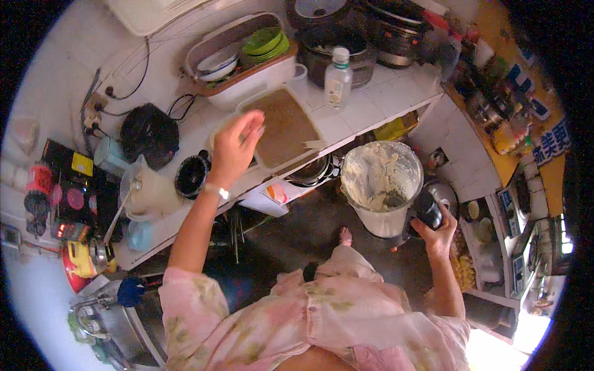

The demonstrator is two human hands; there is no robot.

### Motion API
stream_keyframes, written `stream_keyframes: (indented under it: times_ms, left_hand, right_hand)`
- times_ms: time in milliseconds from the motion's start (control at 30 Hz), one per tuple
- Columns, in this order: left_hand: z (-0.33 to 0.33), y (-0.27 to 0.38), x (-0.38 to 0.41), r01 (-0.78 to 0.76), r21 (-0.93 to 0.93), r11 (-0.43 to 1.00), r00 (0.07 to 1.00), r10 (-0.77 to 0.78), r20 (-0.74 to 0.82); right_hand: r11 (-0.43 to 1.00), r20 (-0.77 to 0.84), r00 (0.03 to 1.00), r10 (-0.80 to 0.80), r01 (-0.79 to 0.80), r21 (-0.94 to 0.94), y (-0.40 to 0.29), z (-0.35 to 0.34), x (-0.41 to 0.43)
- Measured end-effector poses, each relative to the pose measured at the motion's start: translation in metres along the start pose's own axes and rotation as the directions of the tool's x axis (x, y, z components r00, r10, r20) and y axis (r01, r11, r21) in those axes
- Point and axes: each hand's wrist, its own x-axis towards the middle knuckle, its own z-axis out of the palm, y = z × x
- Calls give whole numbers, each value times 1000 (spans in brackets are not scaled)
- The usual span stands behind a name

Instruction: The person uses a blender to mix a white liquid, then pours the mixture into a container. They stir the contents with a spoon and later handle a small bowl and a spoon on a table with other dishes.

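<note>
My left hand is raised over the counter, fingers bent and slightly blurred, with nothing visible in it. Near its fingertips lies a rectangular pale-rimmed plastic container, its inside brown. My right hand grips the black handle of a large, deep metal vessel. Pale, sticky dough or batter coats the vessel's inner wall and bottom. The vessel is held in front of the counter, its mouth towards the camera. A clear plastic bottle with a white cap stands on the counter behind the container.
A white tub with a brown rim holds green bowls. Dark cookers stand at the back. Left on the counter are a black pot, a translucent jug and a black bag. A tiled partition rises at the right.
</note>
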Motion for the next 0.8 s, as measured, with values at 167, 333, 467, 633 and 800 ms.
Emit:
stream_keyframes:
  times_ms: [167,333,467,633,800]
  left_hand:
    - [99,-16,110,-23,86,996,993,12,120]
    - [183,-27,167,109,165,980,976,-137,172]
    - [214,-51,192,-53,170,984,997,42,69]
    - [230,-41,216,83,130,988,978,-106,181]
    - [234,-53,218,30,227,974,990,-60,125]
  right_hand:
    - [997,134,990,52,-59,49,-7,-18,69]
    - [988,13,995,97,-98,123,32,-33,132]
    - [968,-51,988,146,-132,214,29,-28,174]
    - [972,-45,999,-20,30,233,15,-22,229]
    - [900,-21,990,-143,139,414,16,1,274]
